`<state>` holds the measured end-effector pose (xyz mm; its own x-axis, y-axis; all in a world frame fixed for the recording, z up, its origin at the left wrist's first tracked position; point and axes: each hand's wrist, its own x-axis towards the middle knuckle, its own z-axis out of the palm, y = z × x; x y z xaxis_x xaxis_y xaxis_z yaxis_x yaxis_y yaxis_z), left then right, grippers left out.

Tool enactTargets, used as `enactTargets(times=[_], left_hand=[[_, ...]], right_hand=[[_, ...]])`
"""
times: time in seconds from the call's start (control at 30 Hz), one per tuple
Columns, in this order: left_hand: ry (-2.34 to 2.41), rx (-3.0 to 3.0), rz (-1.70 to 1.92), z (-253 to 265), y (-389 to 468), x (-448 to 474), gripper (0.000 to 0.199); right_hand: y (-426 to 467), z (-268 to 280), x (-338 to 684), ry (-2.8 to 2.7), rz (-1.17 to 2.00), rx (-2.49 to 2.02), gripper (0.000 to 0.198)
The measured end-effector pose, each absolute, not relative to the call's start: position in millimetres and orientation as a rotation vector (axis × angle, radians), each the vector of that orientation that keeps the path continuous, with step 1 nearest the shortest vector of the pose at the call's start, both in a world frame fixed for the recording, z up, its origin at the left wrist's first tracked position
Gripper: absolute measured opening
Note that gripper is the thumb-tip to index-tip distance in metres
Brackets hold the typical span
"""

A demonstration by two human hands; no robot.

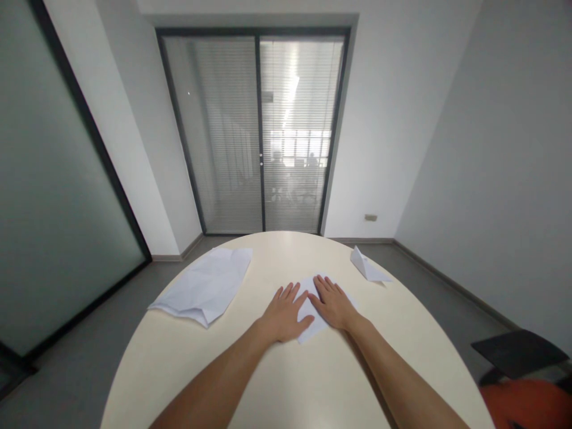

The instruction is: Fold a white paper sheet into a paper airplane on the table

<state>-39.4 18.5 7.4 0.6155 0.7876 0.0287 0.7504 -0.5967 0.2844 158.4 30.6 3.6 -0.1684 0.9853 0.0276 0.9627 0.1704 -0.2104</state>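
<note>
A small piece of white paper [311, 325] lies flat on the round cream table [286, 381], partly hidden under both hands. My left hand [286, 314] rests palm down over its left side, with the fingers spread. On its right side lies my right hand [334, 302], also palm down with fingers stretched out. Both thumbs point in toward the middle of the sheet. Whether the paper is folded beneath the hands I cannot tell.
A larger creased white sheet [210, 283] lies at the table's left edge. Near the right edge stands a folded paper piece [369, 266], partly raised. A chair with an orange seat [527, 405] is at lower right. Glass doors [259, 137] face me beyond the table.
</note>
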Motion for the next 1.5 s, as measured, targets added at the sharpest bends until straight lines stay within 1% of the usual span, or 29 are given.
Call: enactTargets(times=[0.23,0.37,0.43,0.5,0.57,0.63,0.7,0.87,1.07,1.23,1.5], left_hand=[[1.291,2.592,0.186,7.3,21.5,-39.6,0.065],[1.357,2.579,0.177,6.3,24.9,-41.8,0.064],[1.399,2.573,0.202,4.6,26.7,-43.4,0.063],[1.432,2.567,0.239,2.4,28.1,-44.9,0.063],[1.442,2.564,0.270,0.4,29.0,-45.7,0.063],[1.439,2.559,0.279,-1.0,29.4,-45.9,0.064],[1.439,2.552,0.282,-1.3,29.3,-45.9,0.064],[1.411,2.572,0.305,2.6,27.1,-46.7,0.061],[1.365,2.642,0.383,6.8,25.4,-47.9,0.059],[1.346,2.615,0.353,4.4,27.3,-48.9,0.060],[1.341,2.589,0.378,9.6,27.7,-48.6,0.055]], right_hand=[[35.6,-3.4,161.4,-2.177,0.132,-2.086,0.073],[38.4,-2.5,166.6,-2.084,0.002,-2.083,0.065],[38.4,0.5,168.5,-2.089,-0.057,-1.982,0.061],[36.8,3.6,168.3,-2.168,-0.018,-1.798,0.060],[34.0,5.3,165.8,-2.279,0.120,-1.636,0.061],[31.1,5.0,162.2,-2.350,0.251,-1.611,0.063],[29.3,3.7,159.3,-2.362,0.305,-1.685,0.066],[29.6,3.7,158.9,-2.296,0.276,-1.861,0.072],[33.5,4.6,163.4,-2.222,0.229,-1.932,0.062],[39.1,-5.3,168.6,-2.060,0.136,-2.075,0.064],[41.6,-3.7,172.1,-1.979,0.085,-1.952,0.062]])
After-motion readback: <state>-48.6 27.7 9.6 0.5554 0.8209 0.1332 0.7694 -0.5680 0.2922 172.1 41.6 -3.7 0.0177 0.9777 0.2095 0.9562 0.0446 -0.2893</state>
